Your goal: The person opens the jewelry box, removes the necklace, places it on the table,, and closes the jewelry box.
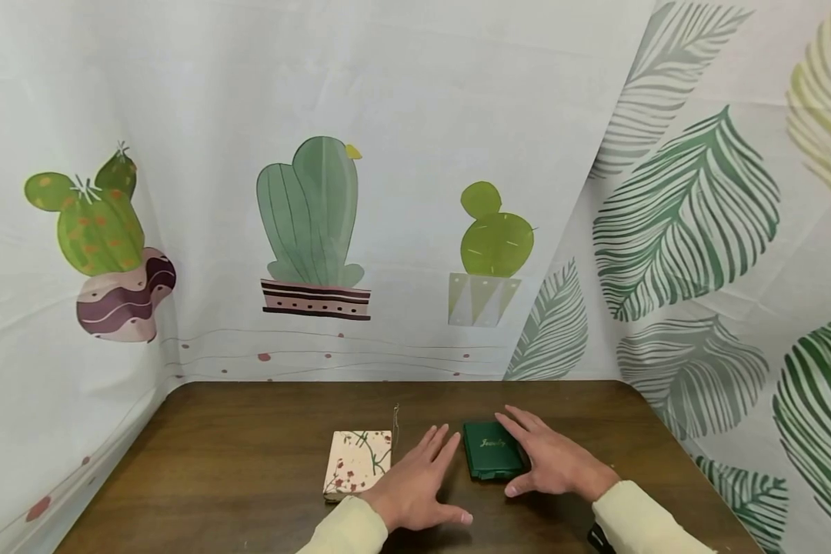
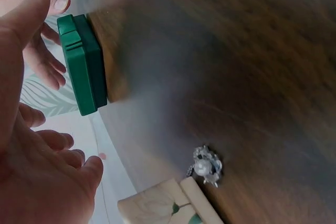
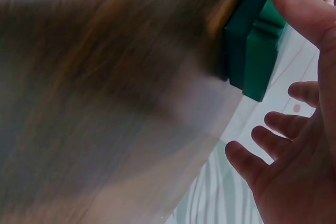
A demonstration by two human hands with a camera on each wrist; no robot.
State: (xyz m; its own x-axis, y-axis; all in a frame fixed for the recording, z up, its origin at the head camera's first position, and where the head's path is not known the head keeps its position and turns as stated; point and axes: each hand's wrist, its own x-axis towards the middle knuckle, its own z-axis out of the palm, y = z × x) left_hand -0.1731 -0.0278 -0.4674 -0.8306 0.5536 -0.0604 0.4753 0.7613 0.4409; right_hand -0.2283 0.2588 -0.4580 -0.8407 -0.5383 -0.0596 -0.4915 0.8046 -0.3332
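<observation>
1. Head view: green box (image 1: 483, 460) with gold lettering lies flat on the brown desk (image 1: 235, 454). Just right of it is the person's right hand (image 1: 557, 460), fingers extended and grasping nothing; they overlap the box's right edge, but whether they touch it cannot be told. Front-left of the box hovers the left hand (image 1: 415, 486), fingers spread, released. Farther left of the box lies a cream floral case (image 1: 353, 462), with a thin chain (image 1: 397, 419) beside its far corner. Behind the box hangs a cactus-print cloth (image 1: 415, 85).
2. Left wrist view: the box's clasped edge shows, with the right hand beyond it. The left fingers hold nothing. Well apart from the box, a silvery ornament with a pearl (image 2: 203, 168) rests beside the floral case.
3. Right wrist view: the right thumb overlaps the box; contact is unclear. The other fingers are apart from the box, empty.
</observation>
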